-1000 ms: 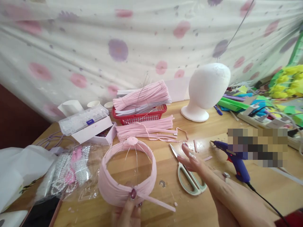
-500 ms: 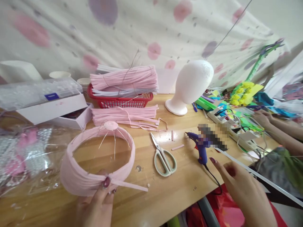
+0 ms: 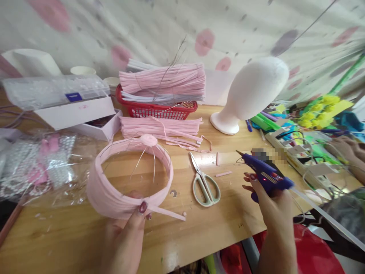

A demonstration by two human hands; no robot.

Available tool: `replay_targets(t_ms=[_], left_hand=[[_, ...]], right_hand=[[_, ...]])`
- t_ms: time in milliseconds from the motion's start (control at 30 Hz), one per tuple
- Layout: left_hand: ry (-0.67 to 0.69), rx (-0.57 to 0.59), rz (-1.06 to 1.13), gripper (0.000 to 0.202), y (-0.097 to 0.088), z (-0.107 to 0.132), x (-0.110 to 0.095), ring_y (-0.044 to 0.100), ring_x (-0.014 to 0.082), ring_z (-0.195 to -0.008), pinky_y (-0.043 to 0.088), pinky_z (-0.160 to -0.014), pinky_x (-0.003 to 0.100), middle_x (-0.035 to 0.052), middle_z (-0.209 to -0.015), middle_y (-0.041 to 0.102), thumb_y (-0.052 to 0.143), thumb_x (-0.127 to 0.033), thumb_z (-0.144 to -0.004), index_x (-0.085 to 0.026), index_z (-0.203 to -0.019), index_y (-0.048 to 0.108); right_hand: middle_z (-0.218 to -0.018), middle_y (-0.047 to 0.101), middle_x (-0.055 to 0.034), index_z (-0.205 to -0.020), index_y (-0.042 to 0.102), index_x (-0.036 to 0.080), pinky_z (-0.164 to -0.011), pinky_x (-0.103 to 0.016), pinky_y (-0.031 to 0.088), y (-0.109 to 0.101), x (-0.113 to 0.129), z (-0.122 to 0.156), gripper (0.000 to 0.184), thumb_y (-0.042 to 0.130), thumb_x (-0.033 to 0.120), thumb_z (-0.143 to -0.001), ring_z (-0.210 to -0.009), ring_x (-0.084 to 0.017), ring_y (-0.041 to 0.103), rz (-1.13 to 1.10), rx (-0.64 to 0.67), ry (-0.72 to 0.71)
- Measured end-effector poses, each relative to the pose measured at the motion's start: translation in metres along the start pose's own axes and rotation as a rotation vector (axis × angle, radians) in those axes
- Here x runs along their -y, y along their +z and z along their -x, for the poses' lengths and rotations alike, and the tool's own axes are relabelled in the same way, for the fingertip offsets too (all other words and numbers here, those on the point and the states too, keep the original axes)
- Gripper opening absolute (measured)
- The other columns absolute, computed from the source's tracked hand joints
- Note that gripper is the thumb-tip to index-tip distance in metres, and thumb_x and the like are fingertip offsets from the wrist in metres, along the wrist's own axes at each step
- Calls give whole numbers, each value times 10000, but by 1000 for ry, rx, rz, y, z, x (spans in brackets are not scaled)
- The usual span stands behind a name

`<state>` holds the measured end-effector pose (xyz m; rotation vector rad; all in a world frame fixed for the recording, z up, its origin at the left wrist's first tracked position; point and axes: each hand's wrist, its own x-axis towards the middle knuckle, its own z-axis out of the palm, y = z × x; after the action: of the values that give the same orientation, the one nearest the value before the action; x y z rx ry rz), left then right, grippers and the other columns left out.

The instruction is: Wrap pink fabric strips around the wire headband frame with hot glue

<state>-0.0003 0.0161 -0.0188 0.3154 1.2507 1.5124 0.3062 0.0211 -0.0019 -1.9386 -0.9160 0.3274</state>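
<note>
My left hand (image 3: 129, 232) pinches the near edge of a pink fabric-wrapped ring (image 3: 111, 199), like a hat band, between thumb and fingers. A loose pink strip (image 3: 168, 212) sticks out to the right from under the thumb. On the ring's far side sits a round pink disc (image 3: 148, 140) with thin wires hanging from it. Wrapped round the handle of a blue glue gun (image 3: 266, 175) is my right hand (image 3: 272, 207). The gun's nozzle points left and a small red light shows; a long white glue stick (image 3: 322, 211) runs out of its back.
Scissors (image 3: 203, 184) lie between my hands near pink scraps (image 3: 223, 174). Behind are pink strip bundles (image 3: 142, 128), a red basket (image 3: 159, 111) and a white foam head (image 3: 253, 91). Power strips (image 3: 293, 158) and another person's hand (image 3: 343, 148) are at right; bagged beads (image 3: 61, 167) at left.
My right hand has reached the glue gun, closed round its handle and lifted it. My left hand still holds the ring. The view has shifted, so things sit further right.
</note>
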Motion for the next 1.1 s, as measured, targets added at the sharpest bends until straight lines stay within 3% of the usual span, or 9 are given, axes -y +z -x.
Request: replay_targets(t_ms=[67, 167, 267, 400, 533, 867, 1100], left_hand=[[-25, 22, 28, 261, 4, 3, -2, 558, 125, -591, 520, -563, 225, -28, -608, 613, 906, -313, -525, -205, -670, 718], [-34, 48, 48, 257, 6, 4, -4, 561, 119, -596, 503, -564, 208, -25, -608, 614, 903, -323, -550, -195, -678, 722], [-8, 104, 55, 246, 4, 3, -2, 557, 115, -597, 498, -573, 211, -25, -616, 603, 900, -323, -582, -182, -664, 717], [-21, 129, 25, 258, 0, 3, 3, 597, 136, -654, 520, -624, 227, 3, -669, 660, 892, -339, -606, -164, -734, 752], [-43, 185, -44, 266, -3, 5, 8, 625, 166, -691, 545, -684, 263, 46, -687, 703, 858, -382, -661, -142, -717, 757], [-30, 189, -44, 266, 4, 7, 4, 685, 198, -753, 582, -757, 288, 44, -717, 721, 851, -398, -674, -161, -774, 785], [-53, 244, -21, 174, 5, 9, 3, 705, 220, -894, 539, -956, 336, 46, -816, 760, 841, -272, -682, -167, -803, 774]], right_hand=[[-752, 723, -65, -869, 696, 172, -420, -261, 463, 1, 12, 23, 315, 791, 446, -746, -531, -195, 654, -107, 67, 17], [-683, 675, -30, -810, 677, 196, -465, -281, 511, 7, 33, 56, 267, 760, 448, -792, -506, -171, 615, -259, 328, -204], [-728, 664, -43, -852, 700, 210, -522, -313, 501, 18, 51, 76, 383, 648, 590, -852, -595, -198, 624, -267, 568, -495], [-663, 576, -24, -768, 639, 214, -541, -316, 441, 34, 64, 81, 496, 520, 677, -899, -637, -200, 583, -216, 722, -682], [-632, 501, 1, -738, 588, 216, -527, -309, 364, 42, 67, 81, 460, 518, 633, -920, -594, -177, 515, -199, 769, -725], [-648, 497, 2, -757, 579, 221, -559, -323, 360, 42, 64, 79, 452, 481, 619, -948, -598, -174, 499, -176, 836, -739], [-639, 478, 5, -742, 557, 211, -538, -309, 323, 45, 61, 80, 457, 468, 600, -966, -589, -158, 472, -211, 806, -769]])
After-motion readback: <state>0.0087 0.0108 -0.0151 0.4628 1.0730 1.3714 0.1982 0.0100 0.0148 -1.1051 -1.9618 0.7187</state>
